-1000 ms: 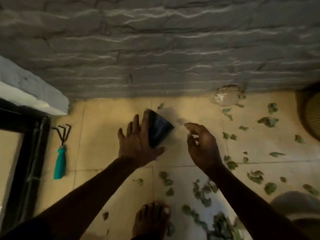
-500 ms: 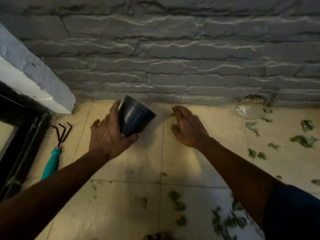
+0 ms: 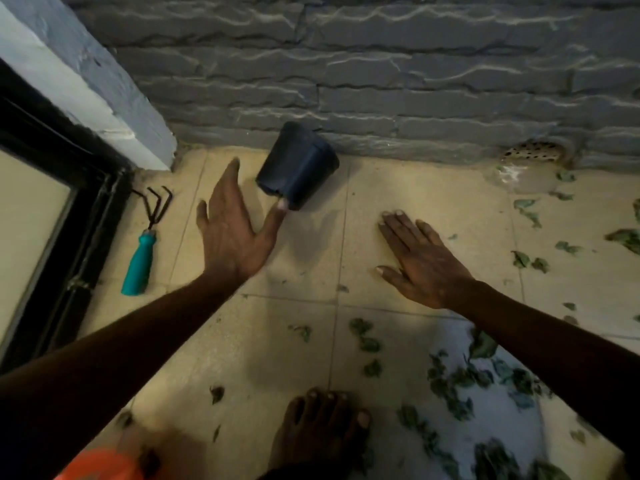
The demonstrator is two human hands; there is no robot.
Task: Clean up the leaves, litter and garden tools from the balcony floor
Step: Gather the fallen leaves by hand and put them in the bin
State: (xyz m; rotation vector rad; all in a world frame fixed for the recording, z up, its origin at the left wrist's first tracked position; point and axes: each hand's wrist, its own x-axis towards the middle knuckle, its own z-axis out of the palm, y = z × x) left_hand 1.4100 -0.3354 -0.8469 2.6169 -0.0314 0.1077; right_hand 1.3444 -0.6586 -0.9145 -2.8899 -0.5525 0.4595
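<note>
Both hands are unclenched, fingers straight. The left hand [image 3: 232,233] is beside the dark pot [image 3: 298,166], thumb tip touching its lower edge (nothing gripped). The right hand [image 3: 422,261] lies flat on the floor tiles [image 3: 433,188]. The pot sits tilted at the foot of the wall [image 3: 381,98]. A teal-handled hand rake [image 3: 142,251] lies left, by the door frame [image 3: 86,216]. Leaves [image 3: 450,379] are scattered right.

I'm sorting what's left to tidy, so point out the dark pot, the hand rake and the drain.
dark pot [image 3: 298,167], head view, on its side wall.
hand rake [image 3: 144,249], head view, on its teal handle.
drain [image 3: 533,153], head view, on its perforated cover.
</note>
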